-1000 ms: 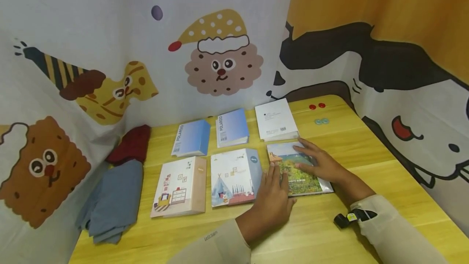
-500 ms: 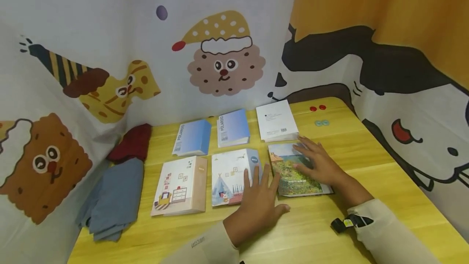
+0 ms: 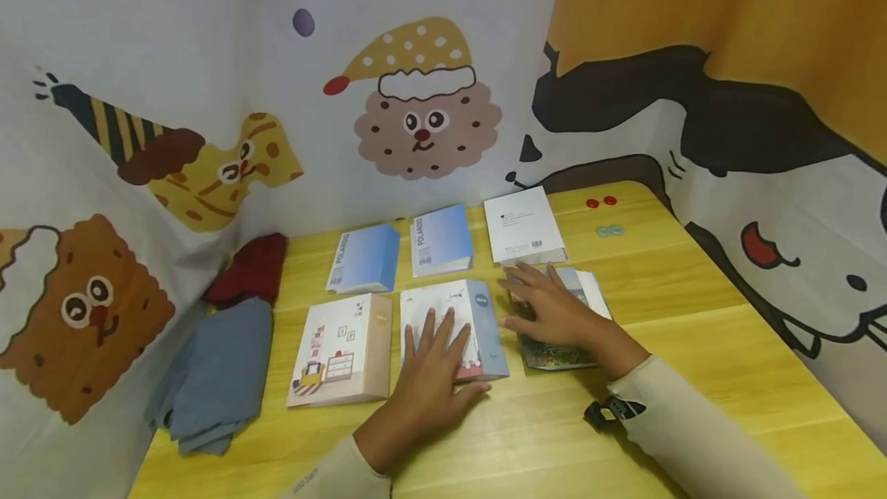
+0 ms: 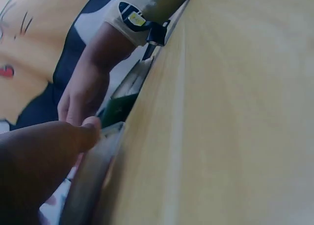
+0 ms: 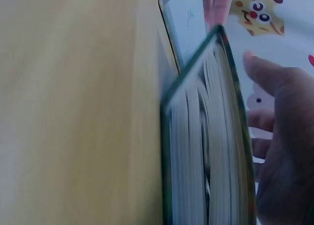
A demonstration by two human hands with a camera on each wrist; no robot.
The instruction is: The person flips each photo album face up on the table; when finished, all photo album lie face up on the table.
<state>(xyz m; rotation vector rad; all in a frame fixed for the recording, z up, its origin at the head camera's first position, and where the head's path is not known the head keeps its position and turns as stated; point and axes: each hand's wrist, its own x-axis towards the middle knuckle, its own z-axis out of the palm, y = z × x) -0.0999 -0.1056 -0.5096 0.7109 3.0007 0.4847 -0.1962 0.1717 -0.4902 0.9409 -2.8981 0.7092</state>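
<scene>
Hands are apart, with fingers loose and spread. On the yellow table (image 3: 540, 445), the left hand (image 3: 427, 380) lies over a blue-sided book (image 3: 489, 329). Its front is white, with some pink low down, and its pale blue side has a dark round spot. Just right of it, the right hand (image 3: 554, 313) is over a green book (image 3: 550, 354), hard to tell if touching. That one is speckled, thick and full of white pages. Behind them sit two blue books (image 3: 367, 256) and a white book (image 3: 524, 223).
</scene>
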